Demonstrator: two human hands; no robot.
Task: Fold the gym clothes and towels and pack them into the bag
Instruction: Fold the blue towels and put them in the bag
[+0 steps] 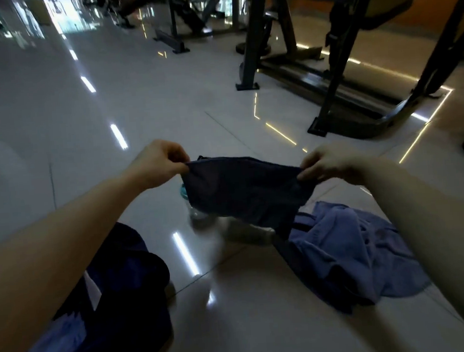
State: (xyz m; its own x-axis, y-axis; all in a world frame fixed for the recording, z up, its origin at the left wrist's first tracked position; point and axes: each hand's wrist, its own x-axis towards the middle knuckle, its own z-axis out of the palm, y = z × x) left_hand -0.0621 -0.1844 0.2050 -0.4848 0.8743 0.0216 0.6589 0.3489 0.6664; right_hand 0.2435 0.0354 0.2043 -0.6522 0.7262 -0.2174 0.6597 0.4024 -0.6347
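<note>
Pinched narrow, my left grip (pixel 160 164) and right grip (pixel 327 162) held the dark garment (pixel 243 191) by its top corners. Lower left of it sat the bag (pixel 128 281); I couldn't tell its contents.

Open floor (pixel 40 113) stretches wide to the left and ahead. Machine frames (pixel 329 85) block the far right. Nearer, a bottle (pixel 191 206) stands behind the lifted cloth (pixel 243 191) (partly hidden). A blue towel heap (pixel 350 249) fills the right and a dark bag (pixel 118 296) the lower left, with bare tile between them.
</note>
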